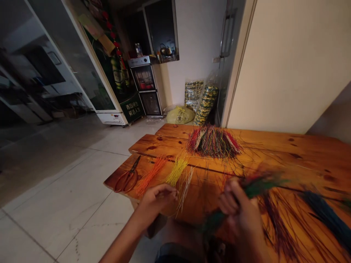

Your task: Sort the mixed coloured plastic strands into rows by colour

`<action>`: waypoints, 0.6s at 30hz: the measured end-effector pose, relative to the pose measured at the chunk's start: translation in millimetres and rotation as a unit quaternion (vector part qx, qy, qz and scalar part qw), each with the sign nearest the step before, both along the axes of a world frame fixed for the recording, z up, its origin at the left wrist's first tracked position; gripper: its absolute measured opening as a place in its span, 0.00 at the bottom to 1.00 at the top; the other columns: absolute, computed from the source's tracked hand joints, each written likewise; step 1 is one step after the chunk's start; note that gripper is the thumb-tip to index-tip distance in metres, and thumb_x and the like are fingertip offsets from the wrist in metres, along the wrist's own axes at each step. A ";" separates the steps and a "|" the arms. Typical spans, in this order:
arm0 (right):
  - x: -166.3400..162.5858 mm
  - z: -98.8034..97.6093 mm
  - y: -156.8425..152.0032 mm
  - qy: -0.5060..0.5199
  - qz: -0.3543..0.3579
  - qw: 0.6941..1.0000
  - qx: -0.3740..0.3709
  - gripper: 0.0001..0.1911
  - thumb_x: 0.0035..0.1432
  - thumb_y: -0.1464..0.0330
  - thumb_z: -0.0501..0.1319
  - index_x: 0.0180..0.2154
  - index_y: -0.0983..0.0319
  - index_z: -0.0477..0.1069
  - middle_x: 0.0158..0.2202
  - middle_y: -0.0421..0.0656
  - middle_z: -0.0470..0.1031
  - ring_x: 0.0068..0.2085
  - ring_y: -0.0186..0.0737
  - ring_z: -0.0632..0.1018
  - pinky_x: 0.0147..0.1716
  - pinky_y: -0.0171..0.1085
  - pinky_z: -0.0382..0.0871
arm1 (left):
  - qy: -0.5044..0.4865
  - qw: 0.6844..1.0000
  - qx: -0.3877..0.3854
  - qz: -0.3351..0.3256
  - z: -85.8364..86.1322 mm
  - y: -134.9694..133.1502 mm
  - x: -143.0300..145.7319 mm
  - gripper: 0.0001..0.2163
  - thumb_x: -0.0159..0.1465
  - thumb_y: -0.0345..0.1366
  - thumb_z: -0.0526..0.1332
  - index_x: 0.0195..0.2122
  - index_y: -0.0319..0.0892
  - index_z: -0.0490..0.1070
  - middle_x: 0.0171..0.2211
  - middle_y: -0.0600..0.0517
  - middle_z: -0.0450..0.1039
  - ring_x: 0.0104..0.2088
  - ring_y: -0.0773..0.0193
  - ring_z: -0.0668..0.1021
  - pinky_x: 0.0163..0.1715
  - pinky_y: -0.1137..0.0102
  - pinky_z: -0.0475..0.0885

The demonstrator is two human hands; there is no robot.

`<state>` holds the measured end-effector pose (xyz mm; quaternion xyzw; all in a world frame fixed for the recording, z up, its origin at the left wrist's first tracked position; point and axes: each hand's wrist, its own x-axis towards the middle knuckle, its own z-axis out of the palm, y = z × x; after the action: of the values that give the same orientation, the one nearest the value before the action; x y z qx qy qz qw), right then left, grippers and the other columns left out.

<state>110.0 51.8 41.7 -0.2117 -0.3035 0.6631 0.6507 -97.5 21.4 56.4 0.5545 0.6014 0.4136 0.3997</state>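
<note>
My right hand [238,204] is closed around a bundle of thin green and red strands [257,186], blurred by motion; its green end hangs below the fist. My left hand [161,193] has its fingers curled and pinched together at the table's front edge, beside a few thin white strands [187,188]; I cannot make out what it holds. Just beyond it lie a bunch of yellow strands [177,170] and a bunch of orange strands [151,174]. Dark purple strands [276,223] and a blue bunch [329,215] lie right of my right hand.
Scissors with reddish handles [128,179] rest at the left corner of the wooden table [274,146]. A big pile of mixed-colour strands [214,142] sits toward the back. Beyond stand a yellow bag [179,115], wrapped rolls [207,104] and a glass-doored cabinet [146,87].
</note>
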 end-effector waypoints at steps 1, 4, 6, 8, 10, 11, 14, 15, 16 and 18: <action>-12.7 0.4 0.1 -0.014 0.015 1.000 -0.003 0.09 0.49 0.62 0.64 0.26 0.59 0.68 0.12 0.28 0.42 0.13 0.24 0.42 0.10 0.28 0.36 | 0.011 1.000 0.023 -0.008 5.2 -1.2 8.8 0.06 0.54 0.38 0.60 0.27 0.40 0.72 0.27 0.51 0.76 0.31 0.63 0.76 0.33 0.71 0.69; -35.5 0.8 -0.7 -0.041 0.031 0.999 -0.018 0.12 0.45 0.60 0.67 0.31 0.58 0.70 0.13 0.28 0.42 0.13 0.23 0.42 0.10 0.27 0.35 | 0.060 0.994 0.078 -0.045 17.5 -4.3 29.8 0.03 0.54 0.33 0.60 0.25 0.41 0.71 0.26 0.53 0.75 0.29 0.66 0.75 0.32 0.73 0.68; -38.1 -0.3 -1.7 -0.056 0.031 0.998 -0.029 0.13 0.42 0.60 0.68 0.31 0.58 0.71 0.14 0.28 0.42 0.14 0.23 0.43 0.11 0.28 0.35 | 0.082 0.990 0.098 -0.067 21.8 -5.9 37.9 0.03 0.54 0.31 0.59 0.25 0.41 0.71 0.25 0.54 0.74 0.28 0.67 0.75 0.31 0.73 0.68; -35.0 -2.2 -2.5 -0.065 0.022 0.997 -0.039 0.13 0.42 0.61 0.68 0.30 0.59 0.71 0.13 0.28 0.43 0.14 0.22 0.43 0.11 0.28 0.35 | 0.098 0.986 0.111 -0.079 23.1 -6.6 41.9 0.03 0.54 0.30 0.59 0.25 0.41 0.70 0.25 0.54 0.74 0.28 0.67 0.75 0.31 0.73 0.67; -30.4 -3.9 -3.0 -0.069 0.006 0.996 -0.054 0.12 0.43 0.61 0.68 0.28 0.60 0.70 0.13 0.28 0.43 0.14 0.22 0.43 0.11 0.27 0.36 | 0.115 0.982 0.119 -0.086 22.6 -6.7 43.7 0.03 0.55 0.29 0.58 0.25 0.41 0.70 0.25 0.54 0.73 0.28 0.67 0.75 0.31 0.73 0.67; -28.5 -4.3 -3.2 -0.070 0.001 0.996 -0.060 0.12 0.43 0.62 0.68 0.28 0.60 0.69 0.13 0.27 0.43 0.14 0.22 0.43 0.11 0.27 0.37 | 0.122 0.981 0.121 -0.088 21.9 -6.6 44.1 0.03 0.55 0.29 0.58 0.25 0.41 0.70 0.25 0.55 0.73 0.28 0.67 0.74 0.30 0.73 0.67; -25.6 -4.2 -3.5 -0.077 0.006 0.995 -0.065 0.12 0.46 0.63 0.68 0.26 0.62 0.68 0.12 0.27 0.44 0.14 0.21 0.45 0.12 0.26 0.38 | 0.129 0.979 0.125 -0.098 19.0 -6.1 44.5 0.03 0.55 0.29 0.58 0.25 0.42 0.69 0.25 0.55 0.72 0.28 0.68 0.74 0.30 0.73 0.66; -25.3 -4.0 -3.4 -0.076 0.003 0.995 -0.063 0.12 0.46 0.64 0.68 0.25 0.62 0.67 0.13 0.28 0.45 0.14 0.21 0.45 0.12 0.26 0.38 | 0.129 0.978 0.125 -0.102 18.1 -5.8 44.3 0.03 0.56 0.29 0.57 0.26 0.42 0.68 0.25 0.55 0.72 0.28 0.68 0.73 0.30 0.73 0.66; -25.1 -3.8 -3.3 -0.074 -0.003 0.995 -0.062 0.12 0.47 0.64 0.67 0.24 0.63 0.66 0.13 0.28 0.46 0.14 0.21 0.46 0.12 0.25 0.38 | 0.128 0.978 0.124 -0.104 17.1 -5.5 44.1 0.04 0.56 0.29 0.57 0.26 0.42 0.68 0.25 0.55 0.72 0.28 0.68 0.73 0.30 0.73 0.66; -24.5 -3.5 -3.0 -0.069 -0.022 0.996 -0.050 0.11 0.47 0.65 0.67 0.24 0.63 0.66 0.13 0.28 0.46 0.14 0.21 0.46 0.12 0.25 0.39 | 0.128 0.978 0.123 -0.106 15.5 -5.0 43.7 0.03 0.56 0.29 0.57 0.26 0.42 0.68 0.25 0.55 0.72 0.29 0.68 0.74 0.31 0.73 0.66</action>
<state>85.5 48.8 38.2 -0.2960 -0.3093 0.6466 0.6313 -53.9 16.4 71.9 0.7086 0.5293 0.3656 0.2899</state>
